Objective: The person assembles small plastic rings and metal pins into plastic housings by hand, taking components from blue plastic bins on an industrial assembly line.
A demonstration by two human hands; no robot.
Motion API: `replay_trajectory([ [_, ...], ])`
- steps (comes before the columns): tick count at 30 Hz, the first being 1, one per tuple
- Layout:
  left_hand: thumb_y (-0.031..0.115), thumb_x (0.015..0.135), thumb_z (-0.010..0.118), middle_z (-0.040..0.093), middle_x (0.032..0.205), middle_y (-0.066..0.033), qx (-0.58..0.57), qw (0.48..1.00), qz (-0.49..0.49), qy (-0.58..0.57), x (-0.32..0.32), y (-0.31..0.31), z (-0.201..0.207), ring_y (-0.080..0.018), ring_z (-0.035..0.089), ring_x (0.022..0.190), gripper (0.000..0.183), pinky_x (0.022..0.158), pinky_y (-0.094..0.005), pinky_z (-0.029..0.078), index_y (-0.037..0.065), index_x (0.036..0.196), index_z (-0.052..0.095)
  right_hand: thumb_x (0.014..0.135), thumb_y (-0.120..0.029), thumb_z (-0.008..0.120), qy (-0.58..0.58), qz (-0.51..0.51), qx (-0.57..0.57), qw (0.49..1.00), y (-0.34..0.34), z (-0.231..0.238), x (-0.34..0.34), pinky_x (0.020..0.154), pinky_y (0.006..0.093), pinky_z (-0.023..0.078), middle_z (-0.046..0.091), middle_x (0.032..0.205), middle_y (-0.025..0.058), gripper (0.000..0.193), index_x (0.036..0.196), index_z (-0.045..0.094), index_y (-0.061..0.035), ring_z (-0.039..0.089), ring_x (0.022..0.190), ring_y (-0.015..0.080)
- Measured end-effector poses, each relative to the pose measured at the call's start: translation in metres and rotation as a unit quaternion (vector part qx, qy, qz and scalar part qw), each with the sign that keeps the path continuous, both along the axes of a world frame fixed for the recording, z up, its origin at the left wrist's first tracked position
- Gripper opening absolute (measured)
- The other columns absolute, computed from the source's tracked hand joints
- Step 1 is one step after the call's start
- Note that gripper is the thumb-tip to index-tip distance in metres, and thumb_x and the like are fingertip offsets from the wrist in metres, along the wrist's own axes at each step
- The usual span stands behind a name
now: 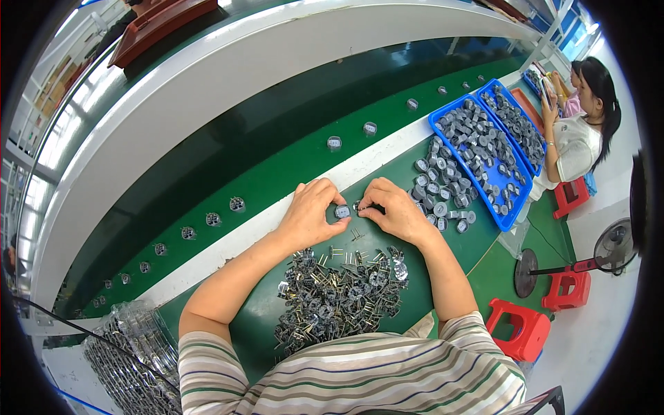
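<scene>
My left hand (310, 213) pinches a round grey plastic cap (342, 211) between thumb and fingers. Just to its right, my right hand (395, 213) is closed on a small dark part (357, 206), mostly covered by the fingertips. The two pieces are close together but apart. Between my forearms lies a heap of black plug inserts with metal pins (339, 297). A few loose pins (357, 234) rest at the heap's far edge, below my hands. Loose grey caps (443, 183) are piled on the green table to the right of my right hand.
Two blue trays (508, 223) of grey caps stand at the right. Beyond a white ledge, a green conveyor belt (277, 176) carries spaced-out pieces. Clear plastic trays (131, 346) are stacked lower left. Red stools (520, 328), a fan (614, 242) and a seated co-worker (577, 138) are right.
</scene>
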State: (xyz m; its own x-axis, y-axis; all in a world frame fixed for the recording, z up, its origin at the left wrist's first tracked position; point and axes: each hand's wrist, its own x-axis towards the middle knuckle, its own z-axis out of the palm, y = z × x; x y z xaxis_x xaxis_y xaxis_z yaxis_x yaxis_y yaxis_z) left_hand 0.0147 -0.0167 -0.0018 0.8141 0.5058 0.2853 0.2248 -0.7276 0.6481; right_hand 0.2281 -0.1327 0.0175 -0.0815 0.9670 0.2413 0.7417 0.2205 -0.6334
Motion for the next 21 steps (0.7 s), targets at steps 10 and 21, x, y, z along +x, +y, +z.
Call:
replay_trajectory([
  [10, 0.021, 0.078, 0.087, 0.060, 0.102, -0.0075, 0.012, 1.000, -0.002, -0.020, -0.002, 0.001, -0.004, -0.0288, 0.060, 0.102, 0.032, 0.090, -0.0402, 0.041, 0.010, 0.096, 0.063, 0.090, -0.002, 0.072, 0.059, -0.120, -0.034, 0.990, -0.004, 0.020, 0.001, 0.079, 0.0437, 0.055, 0.066, 0.097, 0.0120, 0.015, 0.104, 0.068, -0.0018, 0.068, 0.091, 0.0304],
  [21, 0.024, 0.076, 0.089, 0.061, 0.102, -0.0067, 0.001, 1.000, -0.006, -0.009, -0.001, 0.001, -0.005, -0.0275, 0.061, 0.108, 0.033, 0.091, -0.0411, 0.041, 0.009, 0.098, 0.070, 0.084, -0.007, 0.082, 0.117, -0.052, 0.060, 0.990, 0.008, -0.011, -0.019, 0.078, 0.0397, 0.047, 0.067, 0.085, 0.0050, 0.009, 0.089, 0.074, -0.0074, 0.060, 0.084, 0.0244],
])
